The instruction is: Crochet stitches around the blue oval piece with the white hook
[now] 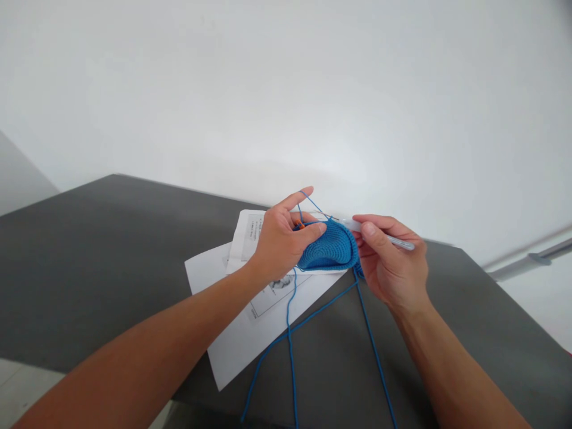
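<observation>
A round blue crochet piece point(329, 250) hangs between both hands above the dark table point(111, 250). My left hand point(281, 238) pinches its left edge with thumb and fingers, next to a small orange marker point(299, 225); the forefinger sticks up with blue yarn point(308, 202) looped over it. My right hand point(388, 256) is closed on a pale crochet hook point(393, 240), whose tip meets the top edge of the piece. Blue yarn strands point(290, 333) trail down toward me.
Two white printed paper sheets point(250, 333) lie on the table under the hands, overlapping. A white wall rises right behind the table. A grey rail point(531, 262) runs at the right. The table's front edge is near the bottom left.
</observation>
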Tool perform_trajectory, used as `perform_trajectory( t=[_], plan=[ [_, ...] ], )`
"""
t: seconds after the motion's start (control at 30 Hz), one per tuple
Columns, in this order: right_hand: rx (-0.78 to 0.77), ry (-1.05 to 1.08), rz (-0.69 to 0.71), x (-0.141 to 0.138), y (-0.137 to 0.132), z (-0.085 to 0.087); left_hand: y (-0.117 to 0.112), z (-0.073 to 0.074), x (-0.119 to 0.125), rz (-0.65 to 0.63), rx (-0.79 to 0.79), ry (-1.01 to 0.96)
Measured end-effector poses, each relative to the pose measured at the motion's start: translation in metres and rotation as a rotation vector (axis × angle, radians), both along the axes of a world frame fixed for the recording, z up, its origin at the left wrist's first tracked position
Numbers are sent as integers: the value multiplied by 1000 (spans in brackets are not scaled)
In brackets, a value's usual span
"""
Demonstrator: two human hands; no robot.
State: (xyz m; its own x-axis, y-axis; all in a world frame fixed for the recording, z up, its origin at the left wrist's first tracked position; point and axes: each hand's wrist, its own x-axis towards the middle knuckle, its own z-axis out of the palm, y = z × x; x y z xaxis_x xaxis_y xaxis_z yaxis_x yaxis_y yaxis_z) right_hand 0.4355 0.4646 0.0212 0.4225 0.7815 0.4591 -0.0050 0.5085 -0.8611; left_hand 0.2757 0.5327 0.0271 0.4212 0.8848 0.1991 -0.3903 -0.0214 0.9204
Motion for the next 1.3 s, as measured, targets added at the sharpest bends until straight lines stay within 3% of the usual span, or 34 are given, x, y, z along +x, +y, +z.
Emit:
perform_trajectory(
  t=[0.23, 0.5, 0.87, 1.3],
  plan=[
    [10, -98, 52, 14, -4, 4, -2, 2, 0, 11, 31, 55],
    [26, -376, -28, 34, -10, 5, 0, -2, 0, 65, 67, 120],
    [117, -595, -89, 30, -16, 15, 3, -7, 0, 153, 138, 167],
    [196, -671, -126, 22, -16, 15, -4, 7, 0, 294, 233, 256]
  ],
)
